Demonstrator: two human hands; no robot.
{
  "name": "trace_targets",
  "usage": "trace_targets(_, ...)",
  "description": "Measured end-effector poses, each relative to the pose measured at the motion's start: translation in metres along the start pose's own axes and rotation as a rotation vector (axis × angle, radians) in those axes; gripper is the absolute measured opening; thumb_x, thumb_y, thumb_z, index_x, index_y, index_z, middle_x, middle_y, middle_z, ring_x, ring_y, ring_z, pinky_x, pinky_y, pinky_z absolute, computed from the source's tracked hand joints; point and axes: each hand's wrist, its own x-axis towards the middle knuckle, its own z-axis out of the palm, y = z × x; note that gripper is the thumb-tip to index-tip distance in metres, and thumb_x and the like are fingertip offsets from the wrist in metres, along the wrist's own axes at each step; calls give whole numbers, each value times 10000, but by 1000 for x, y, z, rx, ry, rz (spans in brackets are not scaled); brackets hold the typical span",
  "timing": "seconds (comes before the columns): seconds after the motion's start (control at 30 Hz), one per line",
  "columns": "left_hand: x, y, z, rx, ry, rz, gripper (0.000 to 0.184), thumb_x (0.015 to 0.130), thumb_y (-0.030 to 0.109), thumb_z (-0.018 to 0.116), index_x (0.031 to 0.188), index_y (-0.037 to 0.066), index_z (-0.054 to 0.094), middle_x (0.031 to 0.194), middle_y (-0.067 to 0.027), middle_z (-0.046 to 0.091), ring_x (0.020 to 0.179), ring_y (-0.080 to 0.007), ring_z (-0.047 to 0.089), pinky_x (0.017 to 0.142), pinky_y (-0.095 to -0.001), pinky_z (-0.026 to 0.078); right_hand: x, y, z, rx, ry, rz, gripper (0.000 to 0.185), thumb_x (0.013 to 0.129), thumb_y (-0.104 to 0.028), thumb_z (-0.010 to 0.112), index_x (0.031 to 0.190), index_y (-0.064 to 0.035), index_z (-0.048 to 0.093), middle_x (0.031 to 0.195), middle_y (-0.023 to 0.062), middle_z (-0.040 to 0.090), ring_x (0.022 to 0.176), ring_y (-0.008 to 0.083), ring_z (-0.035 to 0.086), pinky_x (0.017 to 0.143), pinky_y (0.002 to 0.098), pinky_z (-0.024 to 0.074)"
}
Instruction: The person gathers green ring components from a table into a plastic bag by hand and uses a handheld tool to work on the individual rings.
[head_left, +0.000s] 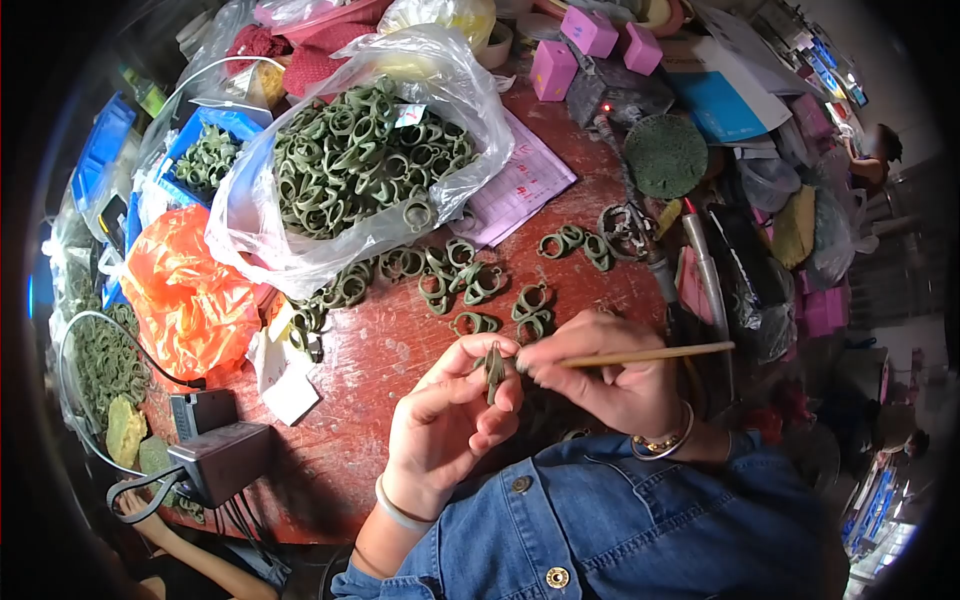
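Pinched upright between the fingertips of my left hand (455,405) is a dark green ring (494,374), which looks like wax. My right hand (610,375) grips a slim tool with a tan wooden handle (650,354); its working end is hidden by the fingers close to the ring. Loose green rings (532,308) of the same kind lie on the red tabletop (390,400) just beyond both hands. Farther back, a clear plastic bag (240,225) stands open with a big heap of green rings (350,160) in it.
An orange plastic bag (190,290) and a grey power box (225,465) are at left. A pen-like metal tool (706,265), a round green pad (666,156) and pink blocks (553,70) sit at right and back. Another person's hand (150,520) shows lower left.
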Motion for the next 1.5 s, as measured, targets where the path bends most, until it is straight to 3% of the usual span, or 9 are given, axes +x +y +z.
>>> trace_targets(0.07,0,1,-2,-25,-35,-21,311,1001,123,517,1293,18,530,915,-127,588,646,-121,483,521,-206,385,0,2,3,-101,164,0,172,872,22,760,1040,-13,747,902,71,727,805,164,683,688,274,518)
trace_targets(0.2,-2,1,0,-38,-25,-38,316,999,118,517,1298,14,523,918,-125,588,648,-117,473,521,-205,378,2,-1,-4,-11,-45,-50,178,876,15,759,1050,-21,748,890,52,718,753,142,665,657,268,515)
trace_targets(0.33,0,-1,-3,-14,-30,-44,318,995,113,517,1296,9,518,920,-133,589,641,-118,470,516,-206,370,1,-2,0,-9,73,99,176,868,15,765,1039,-24,751,894,69,731,739,157,669,659,274,522)
trace_targets(0.5,1,-2,-1,26,4,-30,313,1000,108,512,1297,11,519,927,-146,598,633,-120,475,517,-210,373,1,-3,-4,-92,-7,-77,181,904,10,730,1083,-18,734,852,47,689,746,96,652,641,233,506)
trace_targets(0.57,1,-4,-2,33,-1,-1,300,1014,107,500,1297,13,523,920,-143,605,637,-123,487,523,-211,374,-1,-4,-2,-52,65,107,183,898,16,729,1079,-16,734,871,66,701,747,116,664,651,240,516)
trace_targets(0.8,1,-7,8,291,145,93,265,1049,157,495,1296,71,541,925,-47,624,681,-97,506,564,-206,385,0,-9,-3,-134,2,-20,159,868,-11,761,1024,-40,750,923,72,737,764,178,709,644,301,550)
trace_targets(1.1,3,-15,16,418,281,256,217,1052,150,511,1256,81,539,940,-54,640,693,-76,528,571,-206,397,-2,-7,0,-167,-9,-42,206,846,29,764,1042,-33,756,887,95,735,763,178,709,663,280,551)
trace_targets(1.37,2,-7,2,257,116,115,246,1034,144,475,1252,51,538,943,-99,640,650,-119,517,539,-216,394,0,-8,-2,-152,-15,-71,184,881,19,732,1056,-34,751,908,80,738,777,175,712,656,284,562)
trace_targets(1.5,1,-4,-3,129,32,42,276,1023,155,428,1243,27,535,938,-155,640,640,-155,523,512,-231,399,-4,-9,-11,-212,137,156,180,945,7,666,1115,-21,719,938,89,730,812,147,711,667,261,561)
